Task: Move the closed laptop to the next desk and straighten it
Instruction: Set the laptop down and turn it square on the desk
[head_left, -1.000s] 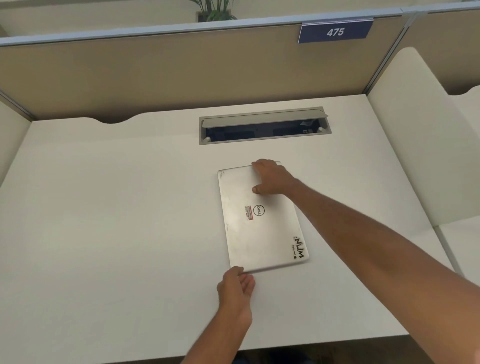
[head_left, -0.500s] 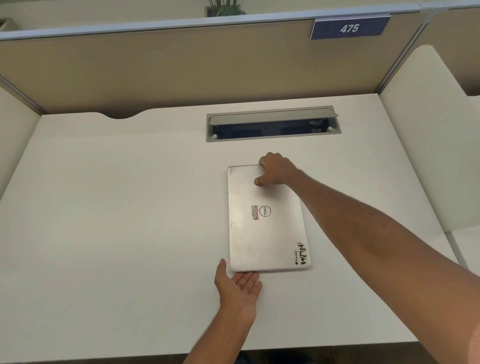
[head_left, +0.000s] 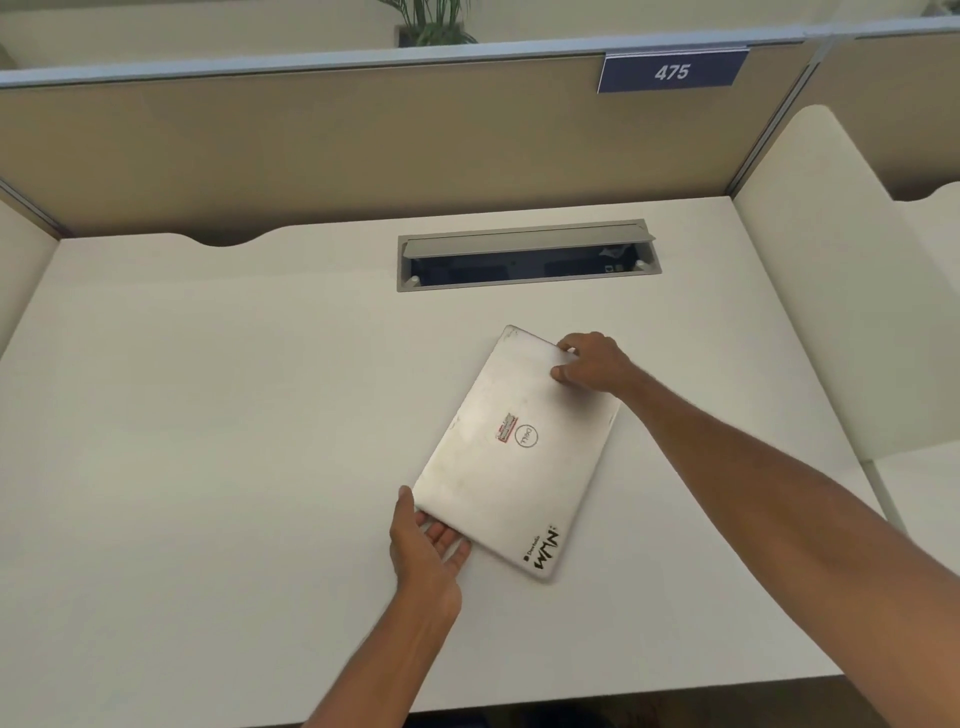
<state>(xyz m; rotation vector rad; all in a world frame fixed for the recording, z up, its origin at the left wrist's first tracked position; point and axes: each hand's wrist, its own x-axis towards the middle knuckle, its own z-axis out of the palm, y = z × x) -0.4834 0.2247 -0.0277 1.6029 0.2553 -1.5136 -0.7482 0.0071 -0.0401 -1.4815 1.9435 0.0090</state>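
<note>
One closed laptop (head_left: 511, 452) lies flat on the white desk (head_left: 208, 415), just right of the frame's centre. Its long axis runs diagonally, from the upper middle of the frame down toward the lower right, so it sits skewed to the desk's edges. The lid is a brushed silver rectangle with rounded corners (one round logo, one small red sticker, one black sticker at the near corner).

Two bare hands touch it. The left hand (head_left: 426, 551) is open, palm up, fingers slid under the near left corner. The right hand (head_left: 592, 364) curls over the far right corner, fingers closed on the edge.

One grey rectangular cable slot (head_left: 524, 257) sits beyond the laptop, and one blue number sign (head_left: 672, 71) hangs on the tan partition (head_left: 311, 145).
</note>
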